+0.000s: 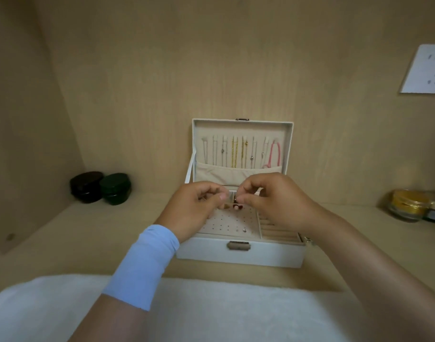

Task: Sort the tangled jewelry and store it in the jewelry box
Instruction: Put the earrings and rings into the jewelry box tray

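Black jar (86,186) touching green jar (115,188) at left, gold-lidded container (409,202) at right, white wall socket (425,69) upper right, white cloth (211,309) in foreground.

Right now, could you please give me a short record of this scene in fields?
Jewelry box: open, lid upright
Lid: necklaces hang in a row
Right hand: pinches small red piece over the box
Left hand: fingers curled beside it; grip unclear
Earring panel: one stud
Left of box: black tin, green tin
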Demonstrator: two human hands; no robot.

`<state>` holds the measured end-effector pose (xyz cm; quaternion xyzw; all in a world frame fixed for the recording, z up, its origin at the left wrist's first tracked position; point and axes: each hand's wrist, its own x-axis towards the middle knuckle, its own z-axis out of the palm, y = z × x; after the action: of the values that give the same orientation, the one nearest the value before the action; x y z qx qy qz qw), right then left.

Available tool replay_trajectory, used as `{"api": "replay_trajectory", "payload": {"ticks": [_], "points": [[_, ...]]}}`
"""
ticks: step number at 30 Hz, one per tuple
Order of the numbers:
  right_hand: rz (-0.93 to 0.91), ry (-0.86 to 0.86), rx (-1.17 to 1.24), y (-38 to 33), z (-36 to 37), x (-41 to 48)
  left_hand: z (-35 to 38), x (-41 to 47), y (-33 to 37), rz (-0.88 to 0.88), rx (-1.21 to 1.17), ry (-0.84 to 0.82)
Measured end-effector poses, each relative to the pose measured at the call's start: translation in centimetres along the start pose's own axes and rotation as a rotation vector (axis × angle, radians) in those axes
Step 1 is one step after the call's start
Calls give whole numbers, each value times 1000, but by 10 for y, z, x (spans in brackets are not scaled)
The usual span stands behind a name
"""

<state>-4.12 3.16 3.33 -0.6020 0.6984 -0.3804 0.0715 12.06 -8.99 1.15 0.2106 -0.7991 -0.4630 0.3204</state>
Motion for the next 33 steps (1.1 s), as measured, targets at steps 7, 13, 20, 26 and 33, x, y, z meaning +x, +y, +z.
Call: {"api": "replay_trajectory", "payload": {"ticks": [7, 13, 20, 26, 33], "points": [[-27, -243, -414, -1, 0, -3, -9, -2, -12, 4, 12, -2], [-6, -256, -432, 1, 0, -3, -4, -3, -10, -18, 4, -34], [17, -316, -440, 1, -2, -4, -4, -6, -4, -40, -137, -13], [65, -265, -326, 6, -7, -2, 0, -9, -1, -100, -177, -39], [-94, -21, -27, -9, -3, -6, 2, -12, 3, -84, -211, -9]]}}
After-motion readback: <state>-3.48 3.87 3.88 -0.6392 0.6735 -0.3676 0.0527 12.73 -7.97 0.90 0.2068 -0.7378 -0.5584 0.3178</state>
